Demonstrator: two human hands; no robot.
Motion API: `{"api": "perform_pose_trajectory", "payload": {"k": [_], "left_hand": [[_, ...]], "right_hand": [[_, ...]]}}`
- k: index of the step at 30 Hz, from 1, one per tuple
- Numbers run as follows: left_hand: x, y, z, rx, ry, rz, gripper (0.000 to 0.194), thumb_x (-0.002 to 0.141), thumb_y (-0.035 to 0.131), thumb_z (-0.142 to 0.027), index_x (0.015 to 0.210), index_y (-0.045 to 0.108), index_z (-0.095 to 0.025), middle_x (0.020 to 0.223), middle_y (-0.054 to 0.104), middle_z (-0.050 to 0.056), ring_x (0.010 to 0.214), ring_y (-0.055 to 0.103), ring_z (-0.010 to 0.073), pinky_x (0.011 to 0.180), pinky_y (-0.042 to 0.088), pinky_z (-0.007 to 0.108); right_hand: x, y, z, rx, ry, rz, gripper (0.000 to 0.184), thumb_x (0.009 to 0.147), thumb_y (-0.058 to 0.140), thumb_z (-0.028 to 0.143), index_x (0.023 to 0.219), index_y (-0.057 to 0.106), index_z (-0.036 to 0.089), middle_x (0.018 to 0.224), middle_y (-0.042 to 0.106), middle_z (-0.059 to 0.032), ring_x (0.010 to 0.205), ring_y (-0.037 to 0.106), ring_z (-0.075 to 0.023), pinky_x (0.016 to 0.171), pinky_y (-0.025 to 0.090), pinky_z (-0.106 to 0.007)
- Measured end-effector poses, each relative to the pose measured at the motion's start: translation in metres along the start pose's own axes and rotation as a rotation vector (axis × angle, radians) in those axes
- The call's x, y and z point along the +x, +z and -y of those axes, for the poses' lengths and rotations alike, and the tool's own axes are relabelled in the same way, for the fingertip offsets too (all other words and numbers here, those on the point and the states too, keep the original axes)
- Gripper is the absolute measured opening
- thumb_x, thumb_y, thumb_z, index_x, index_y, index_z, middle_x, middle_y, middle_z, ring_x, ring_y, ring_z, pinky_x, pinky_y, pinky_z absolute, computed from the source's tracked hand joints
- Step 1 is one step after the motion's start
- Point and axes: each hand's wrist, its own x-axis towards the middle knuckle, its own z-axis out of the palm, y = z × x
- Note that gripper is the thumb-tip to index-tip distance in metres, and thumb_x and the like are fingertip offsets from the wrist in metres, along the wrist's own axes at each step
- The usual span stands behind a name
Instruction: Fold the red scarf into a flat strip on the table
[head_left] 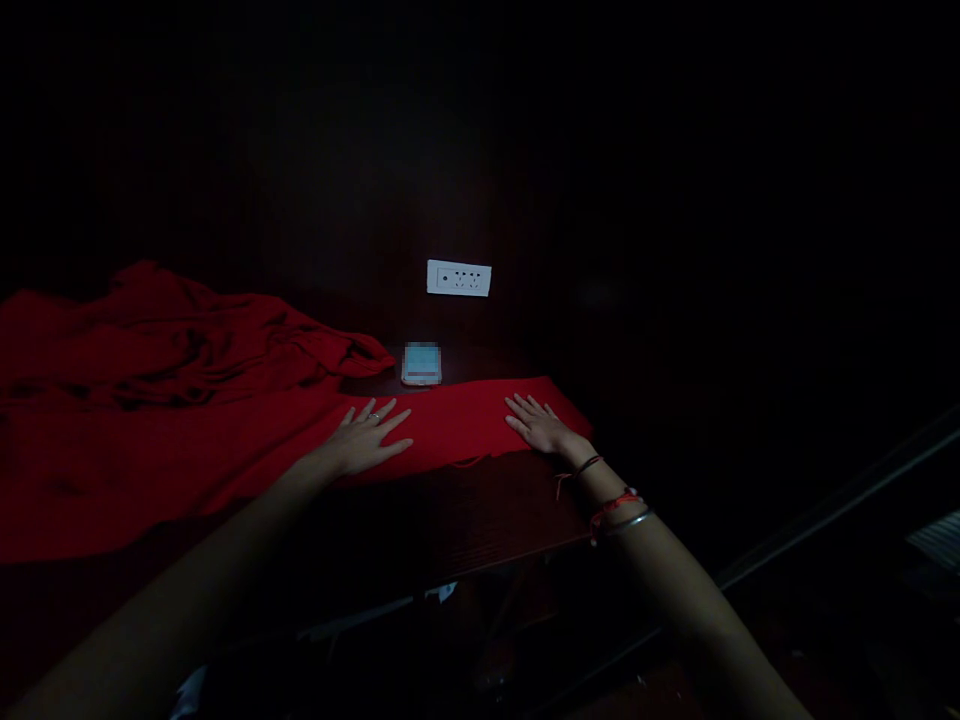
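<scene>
A red cloth lies spread over a dark table, its right part flat and its left part heaped in loose folds. My left hand rests palm down on it with fingers spread, a ring on one finger. Near the cloth's right end, my right hand also lies flat with fingers apart. Cords and a metal bangle circle the right wrist and forearm. Between the hands, a loose thread or strip shows at the cloth's near edge.
Just behind the cloth lies a phone with a lit, blurred screen. A white socket panel is fixed on the dark wall above it. The table's front edge runs below my hands. Most surroundings are too dark to make out.
</scene>
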Motion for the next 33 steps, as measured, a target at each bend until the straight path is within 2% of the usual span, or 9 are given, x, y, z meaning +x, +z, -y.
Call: {"api": "perform_pose_trajectory", "payload": {"k": [8, 11, 14, 17, 20, 24, 29, 31, 33], "left_hand": [[0.0, -0.001, 0.0, -0.003, 0.003, -0.009, 0.065, 0.076, 0.026, -0.062, 0.131, 0.018, -0.03, 0.14, 0.012, 0.004, 0.126, 0.009, 0.0312, 0.097, 0.014, 0.049], [-0.002, -0.002, 0.0, -0.016, 0.041, -0.061, 0.06, 0.079, 0.023, -0.058, 0.132, 0.019, -0.028, 0.14, 0.014, 0.004, 0.127, 0.008, 0.0279, 0.099, 0.011, 0.048], [-0.004, -0.003, 0.0, -0.015, 0.03, -0.128, 0.054, 0.084, 0.016, -0.051, 0.132, 0.019, -0.027, 0.14, 0.013, 0.003, 0.127, 0.007, 0.0244, 0.099, 0.009, 0.047], [-0.005, -0.002, 0.0, -0.036, -0.044, -0.059, 0.058, 0.082, 0.015, -0.055, 0.133, 0.017, -0.027, 0.14, 0.012, 0.005, 0.127, 0.008, 0.0257, 0.099, 0.01, 0.047], [-0.005, -0.002, 0.0, -0.045, -0.071, 0.014, 0.063, 0.079, 0.015, -0.06, 0.133, 0.015, -0.027, 0.14, 0.011, 0.004, 0.127, 0.008, 0.026, 0.099, 0.01, 0.047], [-0.004, -0.002, -0.001, -0.03, -0.078, 0.017, 0.065, 0.078, 0.015, -0.063, 0.133, 0.015, -0.028, 0.14, 0.009, 0.002, 0.127, 0.007, 0.0259, 0.099, 0.01, 0.047], [-0.002, 0.0, 0.001, -0.048, -0.046, 0.0, 0.068, 0.076, 0.017, -0.065, 0.133, 0.017, -0.027, 0.14, 0.011, 0.005, 0.126, 0.007, 0.0287, 0.098, 0.012, 0.049], [-0.002, 0.0, 0.0, -0.064, -0.036, -0.003, 0.071, 0.075, 0.02, -0.066, 0.132, 0.018, -0.025, 0.139, 0.012, 0.007, 0.126, 0.008, 0.0305, 0.097, 0.012, 0.05], [-0.004, -0.004, -0.001, -0.066, -0.017, -0.022, 0.071, 0.075, 0.022, -0.066, 0.132, 0.02, -0.023, 0.139, 0.013, 0.009, 0.126, 0.008, 0.0312, 0.097, 0.012, 0.051]], "right_hand": [[-0.018, -0.005, -0.049, -0.118, 0.303, 0.006, 0.053, 0.087, 0.015, 0.039, 0.134, 0.019, 0.013, 0.14, 0.012, -0.0098, 0.127, 0.01, -0.0227, 0.101, 0.014, -0.039], [-0.009, -0.015, -0.027, -0.111, 0.208, -0.077, 0.056, 0.087, 0.015, 0.043, 0.133, 0.02, 0.011, 0.14, 0.013, -0.0106, 0.127, 0.008, -0.0234, 0.101, 0.013, -0.039], [0.01, -0.02, 0.022, -0.032, -0.038, -0.115, 0.063, 0.084, 0.013, 0.052, 0.134, 0.017, 0.014, 0.14, 0.011, -0.0081, 0.127, 0.006, -0.0227, 0.102, 0.012, -0.039], [0.03, -0.013, 0.074, 0.027, -0.219, -0.076, 0.065, 0.082, 0.011, 0.057, 0.135, 0.012, 0.02, 0.141, 0.009, -0.0044, 0.127, 0.004, -0.0235, 0.101, 0.01, -0.043], [0.042, 0.0, 0.102, -0.001, -0.254, 0.01, 0.063, 0.082, 0.012, 0.057, 0.135, 0.013, 0.022, 0.141, 0.01, -0.0026, 0.127, 0.005, -0.0245, 0.1, 0.008, -0.047], [0.048, 0.011, 0.086, -0.089, -0.159, 0.05, 0.058, 0.083, 0.012, 0.053, 0.134, 0.016, 0.025, 0.141, 0.011, 0.0001, 0.127, 0.005, -0.0242, 0.1, 0.007, -0.048], [0.045, 0.002, 0.048, -0.066, 0.039, 0.064, 0.053, 0.086, 0.014, 0.045, 0.134, 0.012, 0.023, 0.141, 0.007, -0.0012, 0.127, 0.007, -0.0241, 0.1, 0.011, -0.048], [0.039, -0.001, 0.053, -0.052, 0.041, 0.0, 0.054, 0.086, 0.016, 0.045, 0.134, 0.015, 0.02, 0.141, 0.009, -0.0045, 0.127, 0.007, -0.0253, 0.1, 0.011, -0.048], [0.031, -0.001, 0.071, -0.045, -0.09, -0.102, 0.055, 0.085, 0.019, 0.048, 0.134, 0.019, 0.02, 0.14, 0.011, -0.0061, 0.127, 0.007, -0.0256, 0.1, 0.011, -0.048]]}}
